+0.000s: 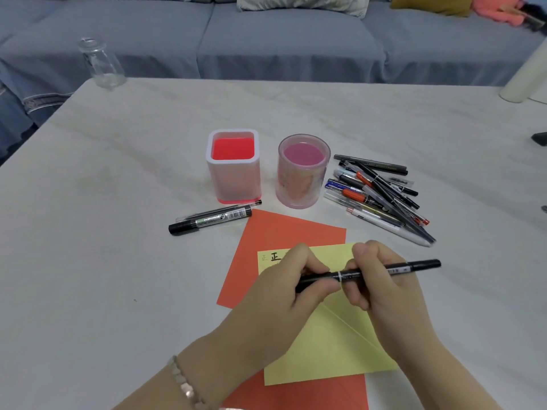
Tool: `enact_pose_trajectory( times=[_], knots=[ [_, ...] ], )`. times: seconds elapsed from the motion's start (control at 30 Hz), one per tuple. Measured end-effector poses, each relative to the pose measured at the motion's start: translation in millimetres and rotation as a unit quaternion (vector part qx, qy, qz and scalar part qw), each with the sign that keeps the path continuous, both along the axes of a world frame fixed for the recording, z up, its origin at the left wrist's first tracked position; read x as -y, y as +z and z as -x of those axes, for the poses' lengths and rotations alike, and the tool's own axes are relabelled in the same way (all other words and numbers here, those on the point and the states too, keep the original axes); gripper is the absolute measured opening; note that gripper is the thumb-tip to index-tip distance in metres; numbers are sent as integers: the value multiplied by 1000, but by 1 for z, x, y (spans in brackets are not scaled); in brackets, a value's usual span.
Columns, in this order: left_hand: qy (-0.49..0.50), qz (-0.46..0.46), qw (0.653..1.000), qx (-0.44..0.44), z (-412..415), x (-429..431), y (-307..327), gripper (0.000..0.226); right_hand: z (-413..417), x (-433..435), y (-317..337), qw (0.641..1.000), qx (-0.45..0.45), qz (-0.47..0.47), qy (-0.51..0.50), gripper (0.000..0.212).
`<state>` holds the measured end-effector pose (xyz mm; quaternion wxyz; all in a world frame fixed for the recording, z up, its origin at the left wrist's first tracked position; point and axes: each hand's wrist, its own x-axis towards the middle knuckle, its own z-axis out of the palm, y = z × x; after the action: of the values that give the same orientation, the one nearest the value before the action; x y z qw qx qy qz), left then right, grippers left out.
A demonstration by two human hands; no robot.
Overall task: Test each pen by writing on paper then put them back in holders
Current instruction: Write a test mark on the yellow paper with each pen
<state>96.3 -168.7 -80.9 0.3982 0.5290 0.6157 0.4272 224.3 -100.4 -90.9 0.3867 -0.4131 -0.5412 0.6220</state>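
Observation:
Both hands hold one black pen [384, 270] level above the yellow paper [334, 347]. My left hand [291, 287] grips its left end, where the cap is, and my right hand [376, 276] grips the barrel. The yellow paper lies on an orange sheet [284, 232] and bears black written marks at its top left. Behind stand a square pink holder [233, 170] and a round pink holder [302, 173], both with no pens in them. A pile of several pens [381, 193] lies to the right of the round holder. A black marker [210, 221] and a thin pen [219, 210] lie left of the orange sheet.
The white marble table [118, 202] carries a glass jar [102, 65] at its far left corner and a white cylinder [524, 75] at the far right edge. A blue-grey sofa [266, 39] runs behind the table.

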Motion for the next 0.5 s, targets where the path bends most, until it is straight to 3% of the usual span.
enact_pose_trajectory(
  times=[0.07, 0.13, 0.2, 0.27, 0.3, 0.33, 0.4, 0.5],
  knots=[
    [-12, 39, 998, 52, -2, -11, 3, 19, -2, -4, 1, 1000, -7, -23, 4, 33],
    [-55, 115, 977, 170, -1, -18, 6, 20, -8, -9, 5, 998, 0, -48, 26, 35],
    [-119, 210, 913, 328, 1, -21, 7, 24, -14, -14, 9, 995, 14, -69, 64, 37],
    [-131, 255, 863, 415, 3, -24, 6, 22, -16, -21, 12, 989, 38, -81, 115, 33],
    [-113, 255, 872, 402, 3, -26, 2, 19, -15, -27, 11, 984, 60, -84, 143, 31],
    [-81, 236, 906, 343, 3, -29, -2, 15, -15, -34, 9, 978, 90, -91, 166, 30],
    [2, 152, 973, 174, 8, -35, -10, 14, -16, -54, -2, 958, 190, -126, 172, 24],
    [126, 21, 991, -45, 33, -34, -25, 14, -20, -91, -25, 884, 381, -261, 69, 23]
  ],
)
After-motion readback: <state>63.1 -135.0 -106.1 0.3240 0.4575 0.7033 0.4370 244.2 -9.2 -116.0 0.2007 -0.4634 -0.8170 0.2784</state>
